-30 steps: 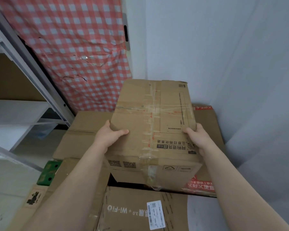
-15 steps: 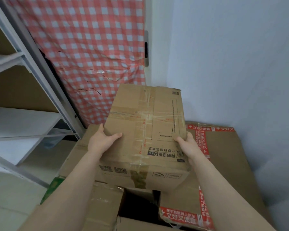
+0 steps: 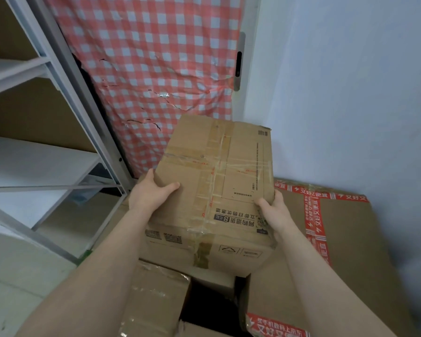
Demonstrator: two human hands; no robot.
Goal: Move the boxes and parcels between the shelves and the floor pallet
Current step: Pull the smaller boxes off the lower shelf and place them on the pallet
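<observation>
In the head view, the cardboard box (image 3: pixel 216 181) is between the two grips, with its long side pointing away from the person. The left grip (image 3: pixel 151 193) clasps the left edge of the box. Its thumb lies flat on the top face and the other fingers curl around the side. The right grip (image 3: pixel 275 212) takes the near right corner in the same manner, with the thumb on top and the fingers bent around the edge.

Below both grips there are more cartons. A large carton with red tape (image 3: pixel 350 239) lies to the right of the right grip, and a taped carton (image 3: pixel 156 295) lies under the left forearm, with a dark gap (image 3: pixel 209 302) between them. To the left of the left grip stands the metal shelf (image 3: pixel 34 161), and beyond the box hangs a red checked cloth (image 3: pixel 156 69).

The bottom of the held box is hidden, so I cannot tell whether it rests on the cartons below or is lifted clear. The fingertips of both grips are out of sight behind the box. The printing on the box is upside down and only partly readable. A bluish thing (image 3: pixel 83 198) under the shelf board is too unclear to name.

The held box is closed with clear tape, so its contents do not show. The cartons below it are taped closed too.
</observation>
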